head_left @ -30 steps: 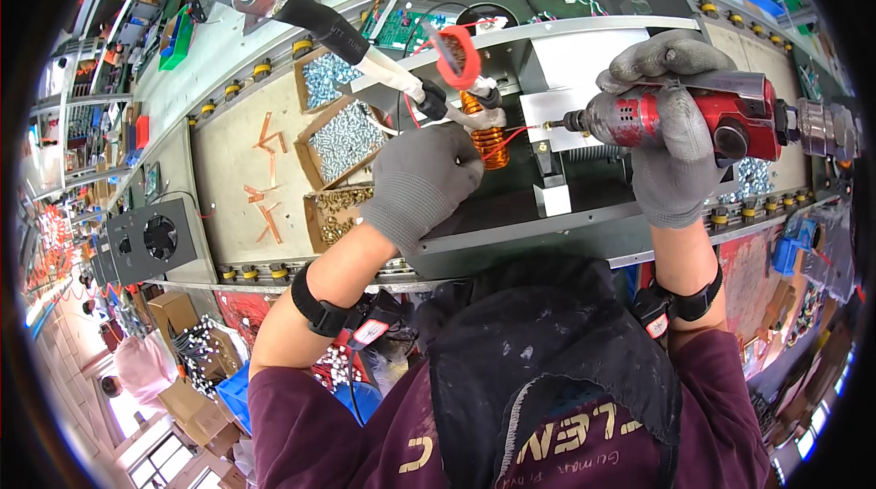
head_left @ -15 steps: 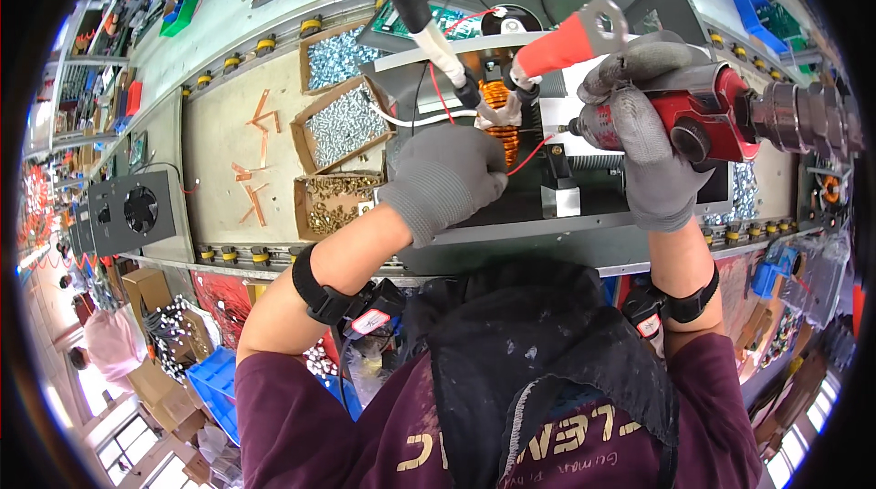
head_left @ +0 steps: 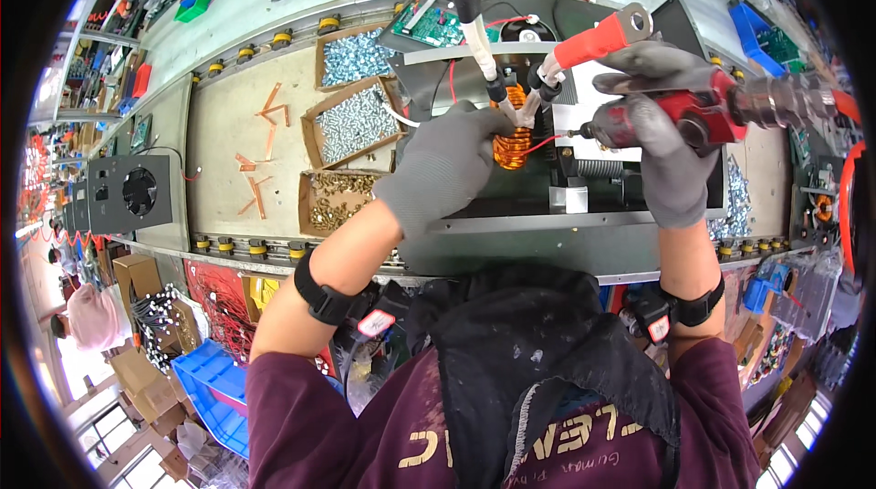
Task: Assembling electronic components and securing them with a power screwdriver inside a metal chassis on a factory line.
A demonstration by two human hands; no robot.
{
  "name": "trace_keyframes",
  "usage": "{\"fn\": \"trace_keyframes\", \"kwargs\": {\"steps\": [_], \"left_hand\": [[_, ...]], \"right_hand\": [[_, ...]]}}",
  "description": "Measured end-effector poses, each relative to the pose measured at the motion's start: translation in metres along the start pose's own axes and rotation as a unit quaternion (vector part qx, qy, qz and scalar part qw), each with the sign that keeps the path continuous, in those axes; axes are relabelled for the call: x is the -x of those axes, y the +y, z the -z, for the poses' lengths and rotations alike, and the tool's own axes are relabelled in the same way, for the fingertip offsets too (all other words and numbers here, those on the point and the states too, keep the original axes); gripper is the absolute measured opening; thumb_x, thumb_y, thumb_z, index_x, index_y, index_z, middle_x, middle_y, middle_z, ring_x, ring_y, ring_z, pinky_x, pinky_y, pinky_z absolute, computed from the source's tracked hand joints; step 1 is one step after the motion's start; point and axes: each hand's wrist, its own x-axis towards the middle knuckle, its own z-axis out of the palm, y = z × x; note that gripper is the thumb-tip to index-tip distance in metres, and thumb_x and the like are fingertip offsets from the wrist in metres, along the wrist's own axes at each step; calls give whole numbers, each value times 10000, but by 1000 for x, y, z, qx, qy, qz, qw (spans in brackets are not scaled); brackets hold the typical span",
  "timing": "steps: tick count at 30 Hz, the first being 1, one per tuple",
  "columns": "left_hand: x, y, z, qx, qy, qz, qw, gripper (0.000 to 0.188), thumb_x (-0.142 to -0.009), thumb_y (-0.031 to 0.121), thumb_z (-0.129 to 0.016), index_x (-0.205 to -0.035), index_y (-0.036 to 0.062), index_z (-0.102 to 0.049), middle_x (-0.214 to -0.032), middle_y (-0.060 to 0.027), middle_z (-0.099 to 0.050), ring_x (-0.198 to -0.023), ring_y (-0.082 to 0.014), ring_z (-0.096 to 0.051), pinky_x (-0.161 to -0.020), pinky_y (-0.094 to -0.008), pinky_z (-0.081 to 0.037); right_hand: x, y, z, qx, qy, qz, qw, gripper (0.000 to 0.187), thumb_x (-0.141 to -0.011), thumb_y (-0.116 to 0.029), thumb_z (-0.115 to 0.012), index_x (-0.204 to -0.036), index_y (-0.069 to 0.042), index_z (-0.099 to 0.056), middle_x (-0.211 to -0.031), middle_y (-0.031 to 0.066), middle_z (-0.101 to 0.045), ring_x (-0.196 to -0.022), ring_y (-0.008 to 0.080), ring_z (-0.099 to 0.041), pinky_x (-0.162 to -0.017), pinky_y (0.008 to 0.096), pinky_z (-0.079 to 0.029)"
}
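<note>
My left hand (head_left: 443,159), in a grey glove, is closed with its fingertips against the left side of an orange copper coil (head_left: 513,150). What it pinches, if anything, is hidden. A black-and-white cable (head_left: 476,37) and a cable with a red sleeve and ring lug (head_left: 593,40) rise from the coil. My right hand (head_left: 671,147), also gloved, is wrapped round a red power screwdriver (head_left: 707,110). The driver lies level, its dark nose pointing left, close to the end of a thin red wire (head_left: 545,141). Below that nose stands a small black-and-silver block (head_left: 568,197).
Left of the dark metal chassis (head_left: 520,223) are cardboard boxes of bluish fasteners (head_left: 351,58), silver screws (head_left: 351,124) and brass-coloured parts (head_left: 336,202). Copper strips (head_left: 271,115) lie farther left. A green circuit board (head_left: 436,26) is behind, and a black fan panel (head_left: 137,192) at far left.
My left hand has shifted up to the coil's side, exposing more of the coil. The whole view has shifted slightly. My right hand keeps hold of the power screwdriver.
</note>
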Motion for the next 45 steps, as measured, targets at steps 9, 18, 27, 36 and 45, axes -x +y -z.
{"fn": "trace_keyframes", "kwargs": {"steps": [9,18,27,36,45], "left_hand": [[42,18,-3,747,-95,152,640,359,-895,297,-568,-1107,14,-509,-842,-86,-586,-653,-127,-575,-497,-241,-482],[81,35,-20,826,-71,104,550,227,-919,208,-543,-1000,-4,-536,-794,-76,-583,-602,-123,-569,-454,-224,-477],[127,82,-47,856,53,83,508,383,-856,297,-611,-1082,3,-517,-730,-3,-430,-583,-80,-352,-502,-197,-312],[223,110,-61,836,255,70,481,321,-953,276,-477,-1043,-28,-528,-681,-5,-401,-538,-76,-318,-470,-214,-277],[315,24,-60,793,360,103,481,288,-964,247,-459,-985,-33,-524,-632,-8,-414,-478,-69,-322,-397,-221,-258]], "right_hand": [[13,-60,-13,-176,-98,121,972,349,-842,-300,-564,-1119,-96,-504,-868,45,-423,-815,197,-414,-735,381,-383],[28,-80,-21,-216,-175,112,954,357,-859,-285,-569,-1143,-78,-507,-884,64,-452,-832,216,-454,-738,383,-420],[43,-96,-14,-275,-198,112,934,359,-836,-309,-579,-1106,-85,-502,-858,56,-440,-793,206,-453,-697,364,-434],[73,-121,-70,-352,-344,59,868,340,-829,-292,-585,-1089,-87,-509,-875,57,-459,-796,213,-477,-672,355,-440],[120,-92,-206,-407,-471,17,782,312,-826,-266,-598,-1051,-91,-469,-818,49,-414,-693,178,-426,-602,313,-388]]}}
